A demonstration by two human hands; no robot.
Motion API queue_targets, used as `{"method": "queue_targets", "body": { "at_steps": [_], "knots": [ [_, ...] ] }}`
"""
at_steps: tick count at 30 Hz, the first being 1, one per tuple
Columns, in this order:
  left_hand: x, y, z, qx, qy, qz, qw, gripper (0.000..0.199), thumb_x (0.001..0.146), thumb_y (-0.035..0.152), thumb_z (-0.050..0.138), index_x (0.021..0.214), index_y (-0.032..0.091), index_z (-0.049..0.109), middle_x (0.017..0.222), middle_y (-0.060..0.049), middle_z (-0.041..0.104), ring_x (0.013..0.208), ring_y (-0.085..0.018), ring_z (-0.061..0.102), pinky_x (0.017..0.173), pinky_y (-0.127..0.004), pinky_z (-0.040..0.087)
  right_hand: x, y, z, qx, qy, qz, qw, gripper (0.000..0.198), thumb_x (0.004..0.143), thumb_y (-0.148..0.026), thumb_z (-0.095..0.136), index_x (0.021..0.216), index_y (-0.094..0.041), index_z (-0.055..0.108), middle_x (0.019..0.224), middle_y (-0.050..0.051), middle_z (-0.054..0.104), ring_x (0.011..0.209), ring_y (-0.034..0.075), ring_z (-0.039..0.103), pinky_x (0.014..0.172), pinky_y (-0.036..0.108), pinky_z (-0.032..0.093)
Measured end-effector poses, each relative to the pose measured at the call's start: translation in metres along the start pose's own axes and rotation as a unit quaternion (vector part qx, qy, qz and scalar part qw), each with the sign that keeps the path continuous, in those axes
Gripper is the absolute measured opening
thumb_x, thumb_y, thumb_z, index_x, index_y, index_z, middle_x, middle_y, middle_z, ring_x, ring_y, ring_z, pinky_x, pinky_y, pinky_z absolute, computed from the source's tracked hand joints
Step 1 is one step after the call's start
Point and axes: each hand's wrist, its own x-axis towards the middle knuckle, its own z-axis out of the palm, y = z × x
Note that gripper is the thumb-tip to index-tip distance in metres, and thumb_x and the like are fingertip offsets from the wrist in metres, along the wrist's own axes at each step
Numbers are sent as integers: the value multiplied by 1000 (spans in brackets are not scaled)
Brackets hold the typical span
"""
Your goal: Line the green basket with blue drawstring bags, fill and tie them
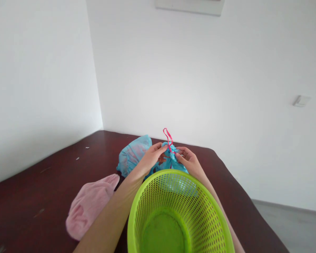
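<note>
Beyond the green basket, both hands pinch the gathered mouth of a blue plastic bag (175,163) with a pink drawstring (168,136) looped up from it. My left hand (156,153) grips the bag's left edge, fingers closed. On the other side, my right hand (188,159) has thumb and fingers closed on the bag's right edge. The lower part of this bag is hidden behind the basket's rim. Just left of my left hand lies a translucent blue bag (135,154) with something pinkish inside; whether it joins the held bag I cannot tell.
A green perforated plastic basket (162,230) stands between my forearms, close to me. Left of my left forearm lies a pink plush cloth item (93,203). Small white scraps (77,158) dot the dark red table (37,196). White walls (200,80) rise behind and at left.
</note>
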Motion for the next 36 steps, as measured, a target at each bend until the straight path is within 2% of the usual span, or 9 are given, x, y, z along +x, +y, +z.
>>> {"method": "queue_targets", "body": {
  "at_steps": [5,9,15,18,22,26,30,33,36],
  "knots": [
    [3,-4,1,59,-23,10,998,46,88,64,98,104,24,81,95,-4,83,81,-20,78,66,-26,55,-2,-6,2,-26,-20,16,999,57,88,-81,96,116,-32,87,86,1,78,67,20,60,64,35,47],
    [6,-6,-1,80,-51,26,995,52,83,66,101,106,24,81,93,-3,79,76,-18,71,66,-28,58,-2,-9,0,-43,-16,-2,999,50,85,-76,100,91,-30,84,81,2,76,71,20,61,69,36,51],
    [1,0,-7,90,-57,43,993,55,86,71,99,102,22,78,86,-2,70,69,-15,58,62,-28,48,-1,-10,-6,23,82,-14,996,50,84,-71,101,87,-28,77,85,2,76,79,22,65,76,37,55],
    [0,4,-11,64,-17,42,997,52,88,69,98,109,24,81,92,-2,74,69,-15,57,62,-28,49,0,-11,-6,28,133,-28,990,53,81,-72,102,85,-28,74,80,-1,69,76,21,61,74,36,54],
    [4,4,-15,-22,76,38,996,46,93,66,93,113,27,82,100,-2,80,78,-17,68,67,-28,54,0,-14,-7,20,128,-28,991,58,80,-76,103,80,-27,71,77,-1,66,76,19,58,73,33,53],
    [5,5,-17,-87,82,28,992,52,80,69,100,100,25,79,92,-2,78,79,-19,69,71,-29,55,-1,-16,-8,24,120,-27,992,60,78,-78,102,82,-27,71,78,-1,68,76,19,60,71,33,55],
    [-3,13,-19,39,10,27,999,57,88,80,90,96,25,77,86,-2,75,77,-20,67,74,-32,53,-4,-19,-9,51,140,-26,988,59,81,-77,101,86,-26,72,78,-2,68,72,17,58,67,31,53],
    [-7,21,-24,211,-24,82,974,36,93,58,92,96,25,78,100,-4,81,99,-26,75,95,-37,57,-5,-21,-10,66,156,-36,985,59,83,-76,101,86,-26,71,77,-3,65,70,16,56,66,30,51],
    [-7,24,-32,337,28,100,936,9,93,30,83,98,26,76,101,-4,82,102,-28,76,98,-40,56,-5,-22,-11,47,169,-55,983,59,85,-78,99,88,-27,70,78,-3,66,69,16,55,64,30,48]
  ]
}}
